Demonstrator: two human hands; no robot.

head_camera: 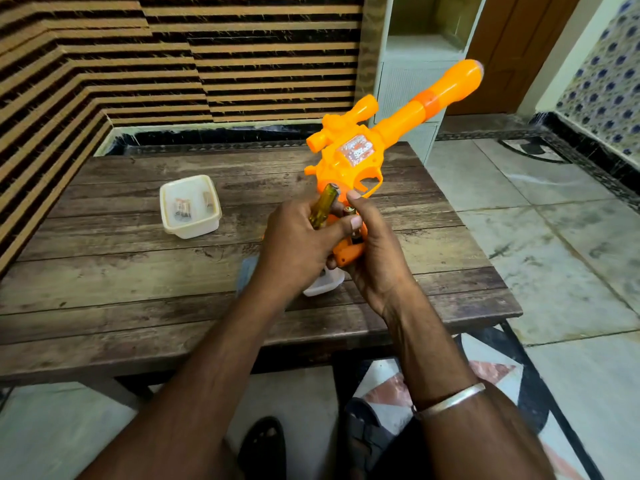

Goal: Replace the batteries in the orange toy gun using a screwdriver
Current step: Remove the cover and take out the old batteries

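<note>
Above the tabletop (pixel 138 271), towards its right side, the left hand (pixel 298 244) grips the yellow-handled screwdriver (pixel 323 207) while the right hand (pixel 375 252) clasps the handle of the orange toy gun (pixel 363 157), its barrel pointing far right.

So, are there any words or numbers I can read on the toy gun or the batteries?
Nothing is clear enough to quote.
Sticker on the orange toy gun: shiny print, too blurred to read.
Batteries in the white tub: label marks too small to read.
Battery at the gun's grip: no legible print.
Screwdriver handle: no writing shows.
</note>
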